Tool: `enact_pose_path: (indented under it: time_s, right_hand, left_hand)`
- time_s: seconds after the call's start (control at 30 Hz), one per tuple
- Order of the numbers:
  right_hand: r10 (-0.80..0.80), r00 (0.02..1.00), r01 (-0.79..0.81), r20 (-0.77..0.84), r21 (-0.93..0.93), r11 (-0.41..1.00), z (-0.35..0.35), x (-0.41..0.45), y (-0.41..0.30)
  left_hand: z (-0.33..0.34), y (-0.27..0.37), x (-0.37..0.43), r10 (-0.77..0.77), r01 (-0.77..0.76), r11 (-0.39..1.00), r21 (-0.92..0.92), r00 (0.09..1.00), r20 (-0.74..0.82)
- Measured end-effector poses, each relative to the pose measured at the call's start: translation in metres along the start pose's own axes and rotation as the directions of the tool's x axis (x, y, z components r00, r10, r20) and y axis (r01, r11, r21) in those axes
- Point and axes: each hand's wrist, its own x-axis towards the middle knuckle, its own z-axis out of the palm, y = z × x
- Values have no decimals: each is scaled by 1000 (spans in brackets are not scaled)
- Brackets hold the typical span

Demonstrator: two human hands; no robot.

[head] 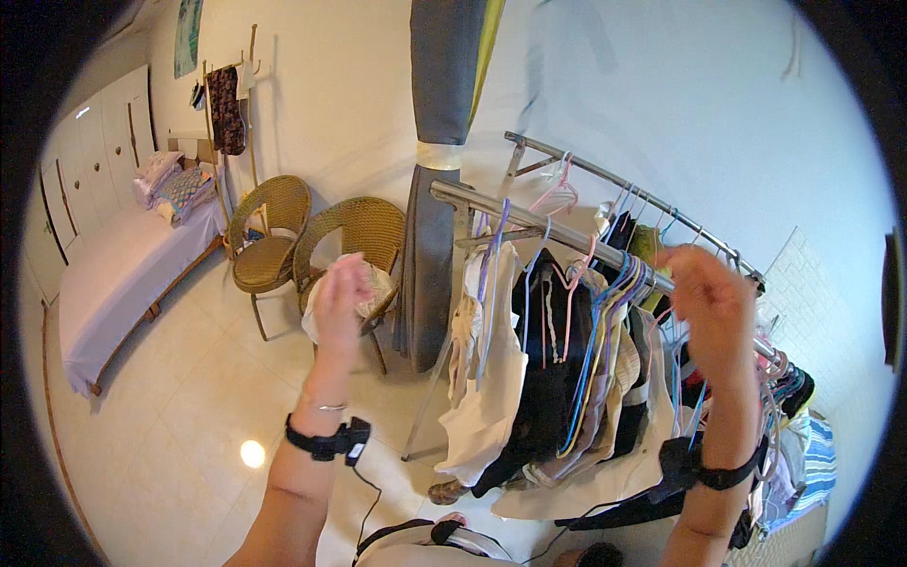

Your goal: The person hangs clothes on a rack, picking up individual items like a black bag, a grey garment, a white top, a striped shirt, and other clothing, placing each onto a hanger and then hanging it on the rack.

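Note:
My left hand [345, 294] is raised in mid-air left of the clothes rack, blurred by motion, with nothing seen in it. Behind it stands a brown wicker chair [358, 220] with a pale cloth [312, 322] on its seat. My right hand [712, 298], also blurred, is at the front metal rail [528, 212] of the rack. Whether its fingers touch the rail or hold a hanger cannot be told. Left of that hand hang bunched plastic hangers [602, 305], a white sleeveless top [489, 418] and a black garment [542, 319].
A rear rail [595, 170] carries more hangers and clothes. A grey curtain [436, 283] hangs beside the rack. Another wicker chair [266, 262] and a bed [142, 276] stand left. Folded textiles [811, 461] lie at lower right. Cables [368, 503] run from my wrist straps.

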Motion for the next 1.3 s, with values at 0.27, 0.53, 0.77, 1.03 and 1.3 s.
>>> enact_pose_path:
  time_s: [0.27,0.53,0.77,1.03,1.3]
  right_hand:
    - [-403,894,363,194,212,908,125,-45,-2]
    - [-524,831,499,187,165,851,192,-54,-35]
    - [-546,833,551,90,-33,834,187,-52,-50]
    - [-402,896,443,187,-318,839,147,-82,-13]
    - [-180,968,230,177,-327,916,131,-131,16]
  left_hand:
    - [-171,92,-105,-264,480,874,-72,595,759]
    - [-214,162,-162,-304,423,905,-38,706,640]
    - [-204,177,-175,-385,406,914,-5,871,305]
    - [-161,114,-114,-393,286,889,358,877,277]
    - [-50,33,-40,-386,210,885,416,830,403]
